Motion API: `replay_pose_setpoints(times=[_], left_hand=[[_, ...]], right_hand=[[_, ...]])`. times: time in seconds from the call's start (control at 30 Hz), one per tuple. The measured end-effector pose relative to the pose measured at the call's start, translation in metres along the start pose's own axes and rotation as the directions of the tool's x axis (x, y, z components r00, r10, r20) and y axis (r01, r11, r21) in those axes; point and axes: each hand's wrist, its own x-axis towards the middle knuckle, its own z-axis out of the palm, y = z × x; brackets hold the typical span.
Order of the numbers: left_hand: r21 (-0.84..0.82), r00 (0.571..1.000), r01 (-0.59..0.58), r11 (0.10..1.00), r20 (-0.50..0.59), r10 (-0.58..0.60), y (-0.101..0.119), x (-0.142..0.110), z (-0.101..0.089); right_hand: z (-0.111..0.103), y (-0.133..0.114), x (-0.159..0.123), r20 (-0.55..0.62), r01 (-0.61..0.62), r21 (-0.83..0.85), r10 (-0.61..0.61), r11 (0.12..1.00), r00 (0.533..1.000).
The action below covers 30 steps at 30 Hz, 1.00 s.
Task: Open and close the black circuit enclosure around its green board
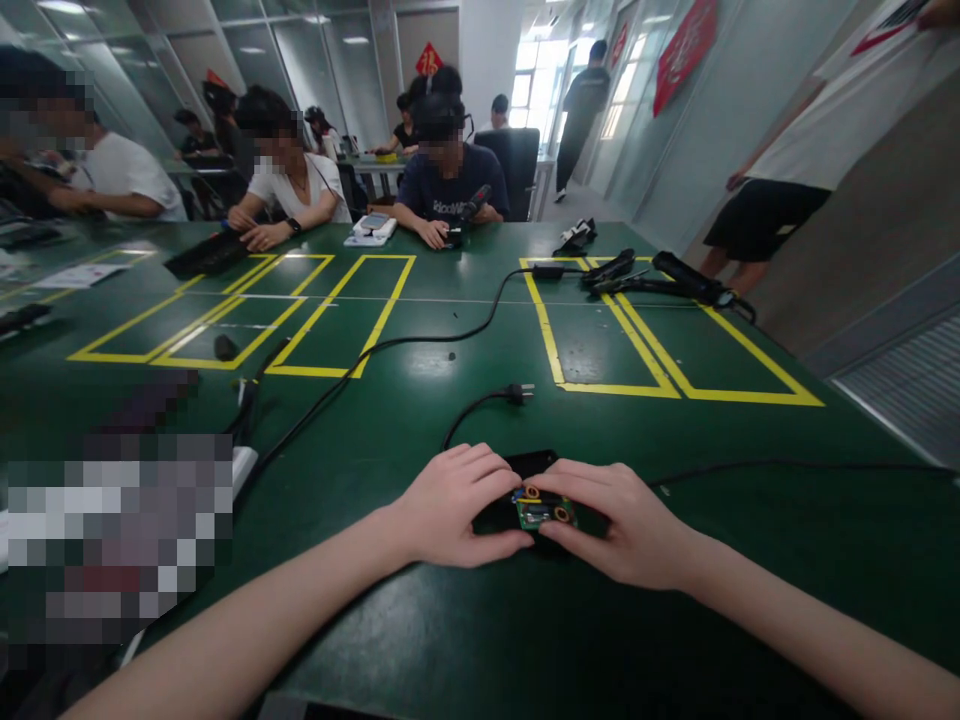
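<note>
A small green circuit board (534, 515) with copper-wound coils sits in a black casing (534, 462) on the table in front of me. Around the left side of the casing curls my left hand (465, 505), its fingertips at the board's left edge. My right hand (611, 515) pinches the board from the right, thumb at the near edge and fingers at the far edge. Both hands partly cover the casing. A black cord ending in a plug (517, 393) lies just beyond my hands; a hand hides where its near end leads.
The green table (420, 630) carries yellow tape rectangles (615, 390). A long black cable (420, 342) crosses it toward dark tools (660, 280) at the far right. Blurred-out items lie at left. Across the table, a person in a dark shirt (454, 180) holds a power tool (474, 205).
</note>
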Motion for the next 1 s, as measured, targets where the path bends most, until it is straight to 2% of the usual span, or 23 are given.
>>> replay_pose_setpoints(times=[0.2, 0.3, 0.53, 0.73, 1.0], left_hand=[[0.006, 0.99, 0.13, 0.992, 0.046, -0.13, -0.005, 0.0, 0.004], [0.001, 0.982, 0.185, 0.983, 0.044, -0.185, -0.005, -0.001, 0.004], [0.064, 0.966, 0.234, 0.97, 0.094, -0.239, -0.006, -0.002, 0.003], [0.001, 0.956, 0.284, 0.959, 0.071, -0.284, -0.009, -0.003, 0.002], [0.058, 0.923, 0.318, 0.946, 0.208, -0.323, -0.009, -0.003, 0.001]], right_hand=[[0.002, 0.019, -0.012, -0.058, 0.071, -0.227, -0.086, 0.971, 0.995], [0.004, 0.024, -0.018, -0.094, 0.061, -0.279, -0.091, 0.958, 0.991], [0.014, 0.031, -0.015, -0.11, -0.02, -0.3, -0.014, 0.954, 0.994], [0.012, 0.033, -0.016, -0.049, -0.07, -0.284, 0.059, 0.956, 0.997], [0.011, 0.029, -0.016, 0.012, -0.068, -0.22, 0.072, 0.973, 0.997]])
